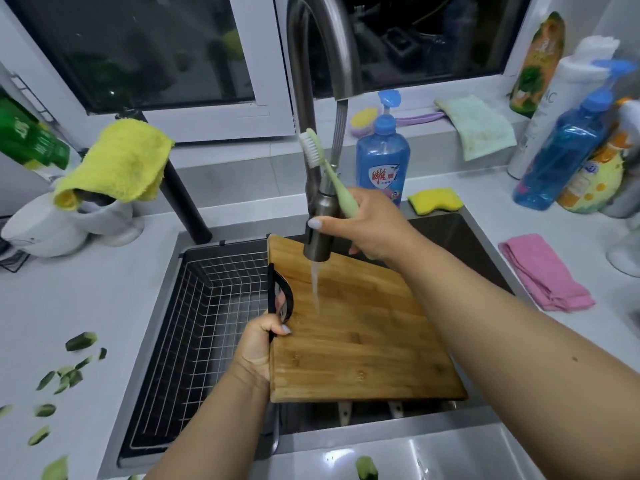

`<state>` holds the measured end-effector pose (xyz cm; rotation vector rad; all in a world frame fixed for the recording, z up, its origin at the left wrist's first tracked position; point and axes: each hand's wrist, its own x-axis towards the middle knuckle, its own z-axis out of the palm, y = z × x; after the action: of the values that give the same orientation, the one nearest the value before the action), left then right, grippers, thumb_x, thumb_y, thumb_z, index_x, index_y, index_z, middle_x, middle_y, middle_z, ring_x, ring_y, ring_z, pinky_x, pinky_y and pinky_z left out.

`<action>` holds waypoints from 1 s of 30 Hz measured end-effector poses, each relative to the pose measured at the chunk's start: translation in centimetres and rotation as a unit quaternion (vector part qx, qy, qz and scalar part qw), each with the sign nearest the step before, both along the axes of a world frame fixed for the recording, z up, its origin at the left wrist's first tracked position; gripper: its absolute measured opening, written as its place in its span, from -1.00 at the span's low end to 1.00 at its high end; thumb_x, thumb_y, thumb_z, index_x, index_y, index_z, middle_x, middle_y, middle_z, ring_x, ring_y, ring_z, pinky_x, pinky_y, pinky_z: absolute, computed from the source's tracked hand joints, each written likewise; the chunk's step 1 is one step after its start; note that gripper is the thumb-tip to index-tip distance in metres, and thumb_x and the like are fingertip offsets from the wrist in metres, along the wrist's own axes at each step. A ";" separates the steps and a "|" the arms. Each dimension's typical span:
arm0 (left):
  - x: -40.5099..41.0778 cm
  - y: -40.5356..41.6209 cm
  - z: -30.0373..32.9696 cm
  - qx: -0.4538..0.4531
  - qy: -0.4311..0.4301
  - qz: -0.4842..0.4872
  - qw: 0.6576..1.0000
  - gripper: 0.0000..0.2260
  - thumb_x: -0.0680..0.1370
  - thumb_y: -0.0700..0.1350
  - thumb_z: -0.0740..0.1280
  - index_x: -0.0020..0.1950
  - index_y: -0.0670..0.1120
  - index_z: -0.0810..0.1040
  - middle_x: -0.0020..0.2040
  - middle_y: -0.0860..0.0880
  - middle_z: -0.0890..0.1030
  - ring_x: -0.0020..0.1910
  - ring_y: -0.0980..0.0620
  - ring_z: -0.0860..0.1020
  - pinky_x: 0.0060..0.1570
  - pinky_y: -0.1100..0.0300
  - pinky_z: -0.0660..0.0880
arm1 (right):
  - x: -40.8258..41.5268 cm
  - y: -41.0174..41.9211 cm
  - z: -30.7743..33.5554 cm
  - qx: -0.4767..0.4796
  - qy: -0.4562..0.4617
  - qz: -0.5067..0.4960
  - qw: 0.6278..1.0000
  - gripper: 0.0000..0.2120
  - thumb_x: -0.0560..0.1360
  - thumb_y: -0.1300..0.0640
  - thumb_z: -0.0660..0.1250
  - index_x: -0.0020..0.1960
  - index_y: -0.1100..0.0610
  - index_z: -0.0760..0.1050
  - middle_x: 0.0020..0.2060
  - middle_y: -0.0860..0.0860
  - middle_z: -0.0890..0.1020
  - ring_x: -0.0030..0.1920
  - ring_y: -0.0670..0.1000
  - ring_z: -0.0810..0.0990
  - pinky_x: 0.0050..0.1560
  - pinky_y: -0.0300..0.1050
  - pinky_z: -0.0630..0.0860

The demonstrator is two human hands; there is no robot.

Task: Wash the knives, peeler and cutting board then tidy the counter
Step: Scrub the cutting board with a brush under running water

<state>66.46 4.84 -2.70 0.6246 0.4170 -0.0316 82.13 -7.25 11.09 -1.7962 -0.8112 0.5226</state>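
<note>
**Rinsing the board, spray head in one hand**

So the board (360,334) sits tilted across the sink (485,258), long axis running from near the faucet down toward the person. The left hand (258,348) is clamped on the board's left edge by the black handle (277,296), thumb on top. The right hand (367,223) is wrapped around the pull-out spray head (320,233) and has a green toothbrush (325,168) pinched in the same grip, bristles pointing up. Water (316,289) hits the board's upper left part, just beside the left thumb.

What matters next, I'd guess: the lower right stretch of the board is away from the stream, so either the right hand sweeps the head down the long axis or the left tips the board more. The right hand is nearer the dry part.

Two pale handles (344,412) poke out under the board's near edge, maybe knives, can't tell. Cucumber peels (69,374) on the left counter (86,299) are not yet cleared.
</note>
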 end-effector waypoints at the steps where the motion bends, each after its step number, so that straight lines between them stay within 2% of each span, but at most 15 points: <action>1: 0.1 0.0 0.0 -0.008 0.006 0.002 1.000 -0.50 0.12 -0.25 0.36 0.06 -0.18 0.63 -0.03 -0.24 0.63 -0.12 -0.26 0.64 -0.18 -0.18 0.58 | 0.0 0.5 -0.1 0.005 0.005 -0.001 1.000 -0.75 0.39 0.01 0.50 -0.03 0.02 0.48 -0.22 -0.08 0.56 -0.25 -0.13 0.54 -0.41 -0.25 0.54; 2: 0.2 0.0 0.0 -0.011 0.019 0.005 1.000 -0.50 0.19 -0.25 0.28 0.13 -0.19 0.57 -0.03 -0.25 0.63 -0.12 -0.26 0.64 -0.19 -0.18 0.57 | 0.0 0.9 -0.1 0.010 0.005 -0.003 1.000 -0.77 0.39 0.02 0.50 -0.06 -0.01 0.47 -0.23 -0.09 0.55 -0.25 -0.13 0.54 -0.42 -0.23 0.55; 4: 0.3 0.2 -0.5 -0.003 0.037 0.002 0.999 -0.32 0.13 -0.25 0.34 0.28 -0.20 0.45 0.01 -0.25 0.61 -0.10 -0.27 0.63 -0.17 -0.19 0.57 | 0.4 1.8 0.0 0.013 -0.009 -0.009 1.000 -0.76 0.38 0.03 0.50 -0.08 -0.05 0.45 -0.21 -0.10 0.55 -0.19 -0.09 0.59 -0.37 -0.13 0.61; 6: 0.4 0.3 -0.9 0.013 0.050 -0.010 0.999 -0.08 -0.01 -0.29 0.41 0.38 -0.22 0.37 0.09 -0.27 0.55 -0.05 -0.28 0.60 -0.11 -0.21 0.56 | 0.7 2.6 -0.1 0.020 -0.023 -0.014 0.999 -0.67 0.39 0.03 0.50 0.08 -0.02 0.46 -0.14 -0.11 0.57 -0.08 -0.01 0.63 -0.26 -0.08 0.63; 7: 0.5 0.4 -1.1 0.018 0.048 -0.015 0.999 -0.05 -0.01 -0.30 0.40 0.41 -0.23 0.34 0.13 -0.28 0.51 -0.03 -0.28 0.59 -0.08 -0.22 0.55 | 0.8 3.0 -0.1 0.022 -0.031 -0.020 0.999 -0.60 0.40 0.04 0.49 0.18 0.02 0.45 -0.13 -0.14 0.55 -0.04 0.02 0.63 -0.20 -0.07 0.64; 10: 0.6 0.2 -1.1 0.019 0.018 -0.017 1.000 -0.20 0.05 -0.30 0.32 0.34 -0.23 0.45 0.15 -0.28 0.52 0.01 -0.28 0.59 -0.05 -0.21 0.55 | 1.2 3.9 -0.4 0.034 -0.046 -0.039 0.998 -0.52 0.41 0.05 0.48 0.27 0.08 0.44 -0.15 -0.21 0.50 0.00 0.05 0.62 0.02 0.05 0.61; 12: 0.6 0.1 -1.2 0.023 0.018 -0.022 0.999 -0.26 0.04 -0.29 0.35 0.26 -0.23 0.52 0.09 -0.27 0.58 0.00 -0.27 0.60 -0.05 -0.19 0.56 | 1.5 4.4 -0.7 0.045 -0.052 -0.048 0.996 -0.54 0.40 0.04 0.48 0.25 0.08 0.45 -0.15 -0.20 0.50 0.00 0.06 0.62 0.03 0.09 0.60; 14: 0.5 0.1 -1.3 0.018 0.026 -0.029 0.999 -0.23 0.04 -0.29 0.37 0.28 -0.26 0.46 0.05 -0.28 0.60 -0.02 -0.27 0.61 -0.08 -0.18 0.57 | 1.7 4.6 -0.9 0.040 -0.076 -0.061 0.994 -0.55 0.41 0.01 0.47 0.24 0.07 0.46 -0.18 -0.22 0.49 -0.01 0.01 0.59 0.01 0.03 0.60; 17: 0.6 0.4 -1.4 0.014 0.036 -0.029 0.999 -0.21 -0.03 -0.29 0.43 0.24 -0.30 0.50 0.03 -0.29 0.61 -0.05 -0.27 0.63 -0.12 -0.17 0.58 | 2.3 4.3 -0.9 0.005 -0.147 -0.086 0.985 -0.59 0.43 -0.04 0.44 0.22 0.04 0.46 -0.19 -0.19 0.49 -0.11 -0.08 0.55 -0.13 -0.20 0.54; 19: 0.7 0.5 -1.5 0.030 0.030 -0.020 0.999 -0.18 -0.03 -0.27 0.45 0.26 -0.28 0.50 0.10 -0.30 0.57 0.01 -0.28 0.60 -0.02 -0.22 0.56 | 2.7 3.6 -0.6 -0.016 -0.170 -0.089 0.981 -0.60 0.45 -0.06 0.42 0.23 0.02 0.45 -0.22 -0.21 0.47 -0.25 -0.16 0.51 -0.34 -0.41 0.43; 20: 0.8 0.6 -1.5 0.035 0.028 -0.011 0.999 -0.17 -0.02 -0.27 0.43 0.29 -0.25 0.49 0.13 -0.30 0.55 0.05 -0.28 0.58 0.04 -0.24 0.51 | 3.0 3.2 -0.5 -0.030 -0.177 -0.085 0.980 -0.59 0.45 -0.06 0.42 0.24 0.02 0.44 -0.24 -0.23 0.44 -0.29 -0.20 0.47 -0.42 -0.45 0.35; 23: 0.8 0.7 -1.9 0.010 0.025 -0.013 1.000 -0.26 0.00 -0.30 0.40 0.22 -0.24 0.53 0.07 -0.28 0.58 -0.01 -0.28 0.60 -0.03 -0.23 0.55 | 3.4 1.9 -0.3 -0.063 -0.195 -0.068 0.976 -0.57 0.44 -0.08 0.42 0.25 0.02 0.45 -0.17 -0.16 0.49 -0.25 -0.16 0.46 -0.36 -0.37 0.33; 26: 1.1 0.6 -1.9 0.017 0.024 -0.017 0.999 -0.16 -0.02 -0.29 0.43 0.30 -0.28 0.47 0.11 -0.29 0.56 0.01 -0.28 0.59 -0.04 -0.23 0.55 | 3.1 1.4 -0.3 -0.060 -0.149 -0.045 0.986 -0.63 0.40 -0.08 0.47 0.13 0.03 0.50 -0.19 -0.11 0.54 -0.13 -0.02 0.55 -0.19 -0.09 0.57; 27: 1.3 0.5 -1.8 0.012 0.020 -0.017 1.000 -0.19 -0.02 -0.29 0.43 0.27 -0.28 0.51 0.10 -0.29 0.57 0.00 -0.28 0.60 -0.07 -0.23 0.56 | 2.8 1.4 -0.3 -0.052 -0.120 -0.038 0.991 -0.66 0.38 -0.07 0.48 0.07 0.02 0.51 -0.21 -0.10 0.55 -0.14 -0.01 0.58 -0.17 -0.01 0.62; 30: 1.7 -0.1 -1.3 -0.003 0.020 -0.025 0.999 -0.36 -0.04 -0.29 0.43 0.05 -0.26 0.65 -0.03 -0.25 0.64 -0.10 -0.25 0.64 -0.18 -0.16 0.59 | 1.9 1.3 -0.3 -0.027 -0.046 -0.016 0.998 -0.69 0.37 -0.01 0.51 0.03 0.05 0.53 -0.17 -0.04 0.61 -0.15 -0.04 0.62 -0.25 -0.06 0.65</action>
<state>68.19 4.74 -3.96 0.6290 0.4400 -0.0939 84.06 -5.93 10.84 -1.8918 -0.8375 0.4481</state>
